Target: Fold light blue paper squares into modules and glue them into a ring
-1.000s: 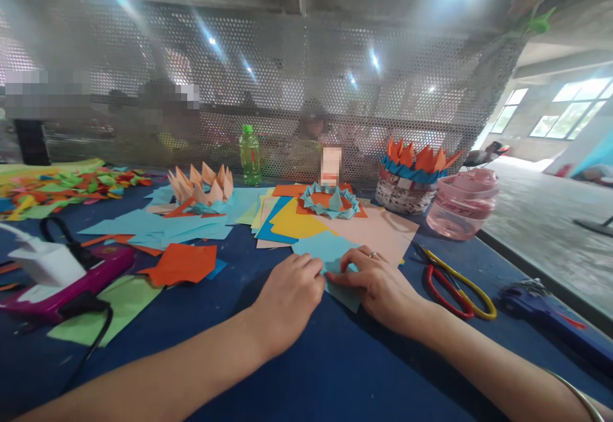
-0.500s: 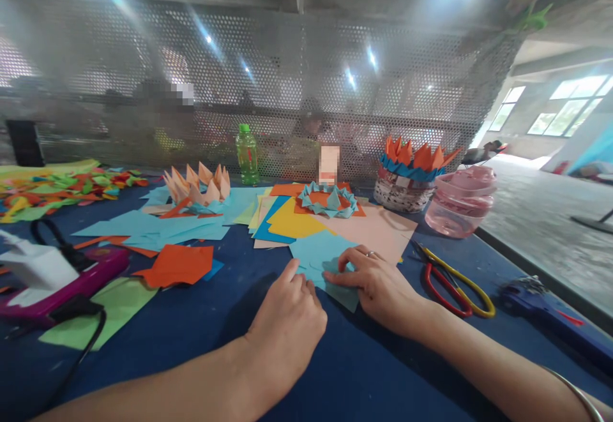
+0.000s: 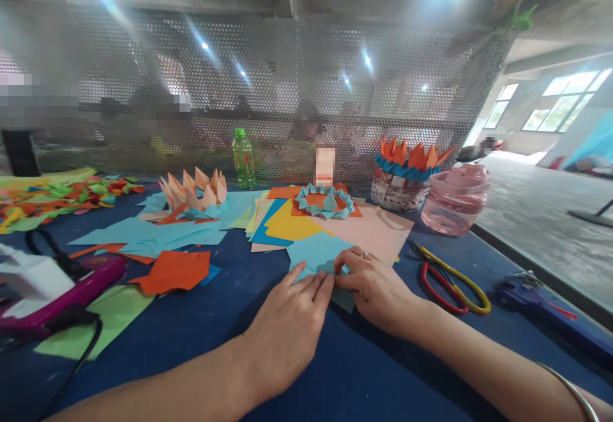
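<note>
A sheet of light blue paper (image 3: 318, 248) lies in front of me on the dark blue table, with its near part under my fingers. My left hand (image 3: 301, 304) rests on that near edge, fingers stretched out flat. Beside it, my right hand (image 3: 378, 288) has its fingers bent and pinched together at the paper; the fingertips of both hands almost meet. Exactly what the right fingertips grip is partly hidden. Just beyond the sheet are a ring of folded light blue paper (image 3: 330, 205) and a yellow sheet (image 3: 292, 221).
To the right lie scissors (image 3: 450, 285), a blue glue gun (image 3: 550, 313) and a pink water bottle (image 3: 453, 202). A peach folded-paper ring (image 3: 194, 193), green bottle (image 3: 244, 160) and orange-and-blue paper piece (image 3: 409, 160) stand behind. On the left sits a purple power strip (image 3: 90, 281).
My left hand's fingers have uncurled and flattened, sliding right along the paper's near edge towards my right hand. My right fingers have drawn in tighter. The view has shifted slightly.
</note>
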A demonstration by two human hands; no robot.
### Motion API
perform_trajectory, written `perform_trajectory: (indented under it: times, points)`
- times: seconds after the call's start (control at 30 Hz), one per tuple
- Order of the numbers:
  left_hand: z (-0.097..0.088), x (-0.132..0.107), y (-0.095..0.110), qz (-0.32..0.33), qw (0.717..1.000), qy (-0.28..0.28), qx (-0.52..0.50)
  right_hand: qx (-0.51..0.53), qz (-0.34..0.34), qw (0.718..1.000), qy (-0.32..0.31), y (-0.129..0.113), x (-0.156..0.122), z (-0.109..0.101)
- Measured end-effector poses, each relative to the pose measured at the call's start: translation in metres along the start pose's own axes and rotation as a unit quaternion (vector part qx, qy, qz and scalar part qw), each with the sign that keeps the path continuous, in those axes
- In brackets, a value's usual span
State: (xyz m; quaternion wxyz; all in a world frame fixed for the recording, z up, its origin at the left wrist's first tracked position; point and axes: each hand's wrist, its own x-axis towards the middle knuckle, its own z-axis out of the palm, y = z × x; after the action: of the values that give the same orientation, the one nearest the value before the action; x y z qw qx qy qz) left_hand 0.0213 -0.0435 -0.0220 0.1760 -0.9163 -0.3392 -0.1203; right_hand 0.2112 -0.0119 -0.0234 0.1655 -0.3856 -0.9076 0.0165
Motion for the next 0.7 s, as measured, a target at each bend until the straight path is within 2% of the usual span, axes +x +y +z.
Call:
perform_trajectory:
  times: [0.2,0.3,0.4,0.53,0.6,0.7]
  points:
    - [-0.003,0.005,0.003,-0.021,0.997,-0.067,0.037,-0.020,0.001,1.000,-0.010,-0.001,0.001,-0.002]
    - [-0.006,0.005,0.004,-0.020,0.994,-0.060,0.086,-0.024,0.000,1.000,-0.016,-0.002,0.001,-0.003]
    - [-0.008,0.005,0.004,-0.029,0.995,-0.037,0.090,-0.028,-0.003,0.999,-0.017,-0.002,0.000,-0.003]
    - [-0.007,0.005,-0.012,-0.046,0.999,0.013,-0.001,-0.021,-0.015,1.000,-0.008,-0.001,0.000,-0.001]
    - [0.000,0.007,-0.026,-0.108,0.992,0.049,-0.052,-0.013,-0.024,1.000,0.001,0.000,0.000,0.000]
    - [0.014,0.014,-0.048,-0.147,0.977,0.043,-0.149,-0.013,-0.029,0.999,0.013,0.001,0.001,0.002]
